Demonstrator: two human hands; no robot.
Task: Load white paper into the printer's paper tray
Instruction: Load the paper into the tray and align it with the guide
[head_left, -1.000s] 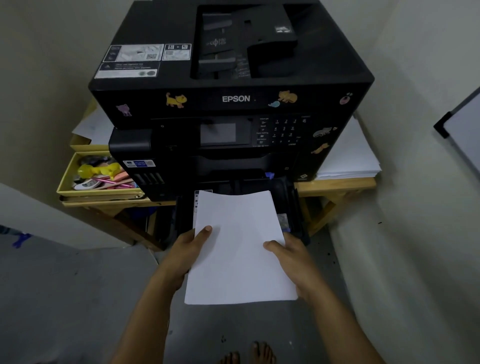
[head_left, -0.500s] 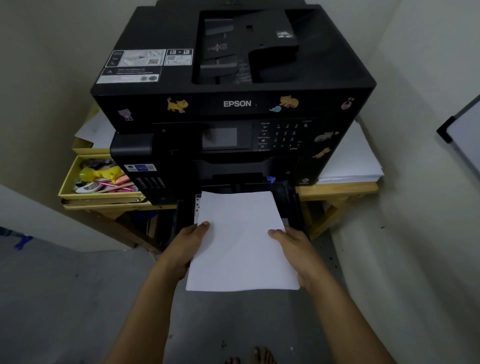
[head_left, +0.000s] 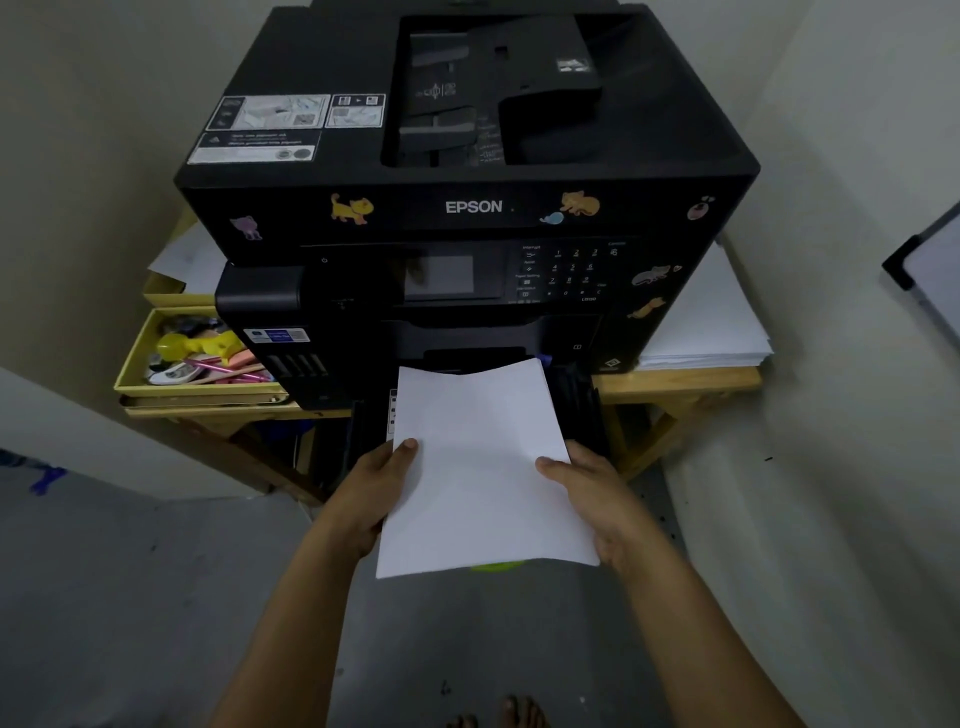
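My white paper (head_left: 483, 462) hides most of the pulled-out paper tray (head_left: 582, 410) and my fingers beneath. The printer (head_left: 467, 208) label text is too blurred to read; my toes (head_left: 519, 714) are cropped.

Paper (head_left: 480, 462) pushed further into tray (head_left: 582, 410) by both hands; far edge now bowed.

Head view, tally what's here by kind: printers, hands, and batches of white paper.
Printers: 1, the printer
Hands: 2, left hand, right hand
White paper batches: 3, held sheets, right pile, left sheets
Total: 6
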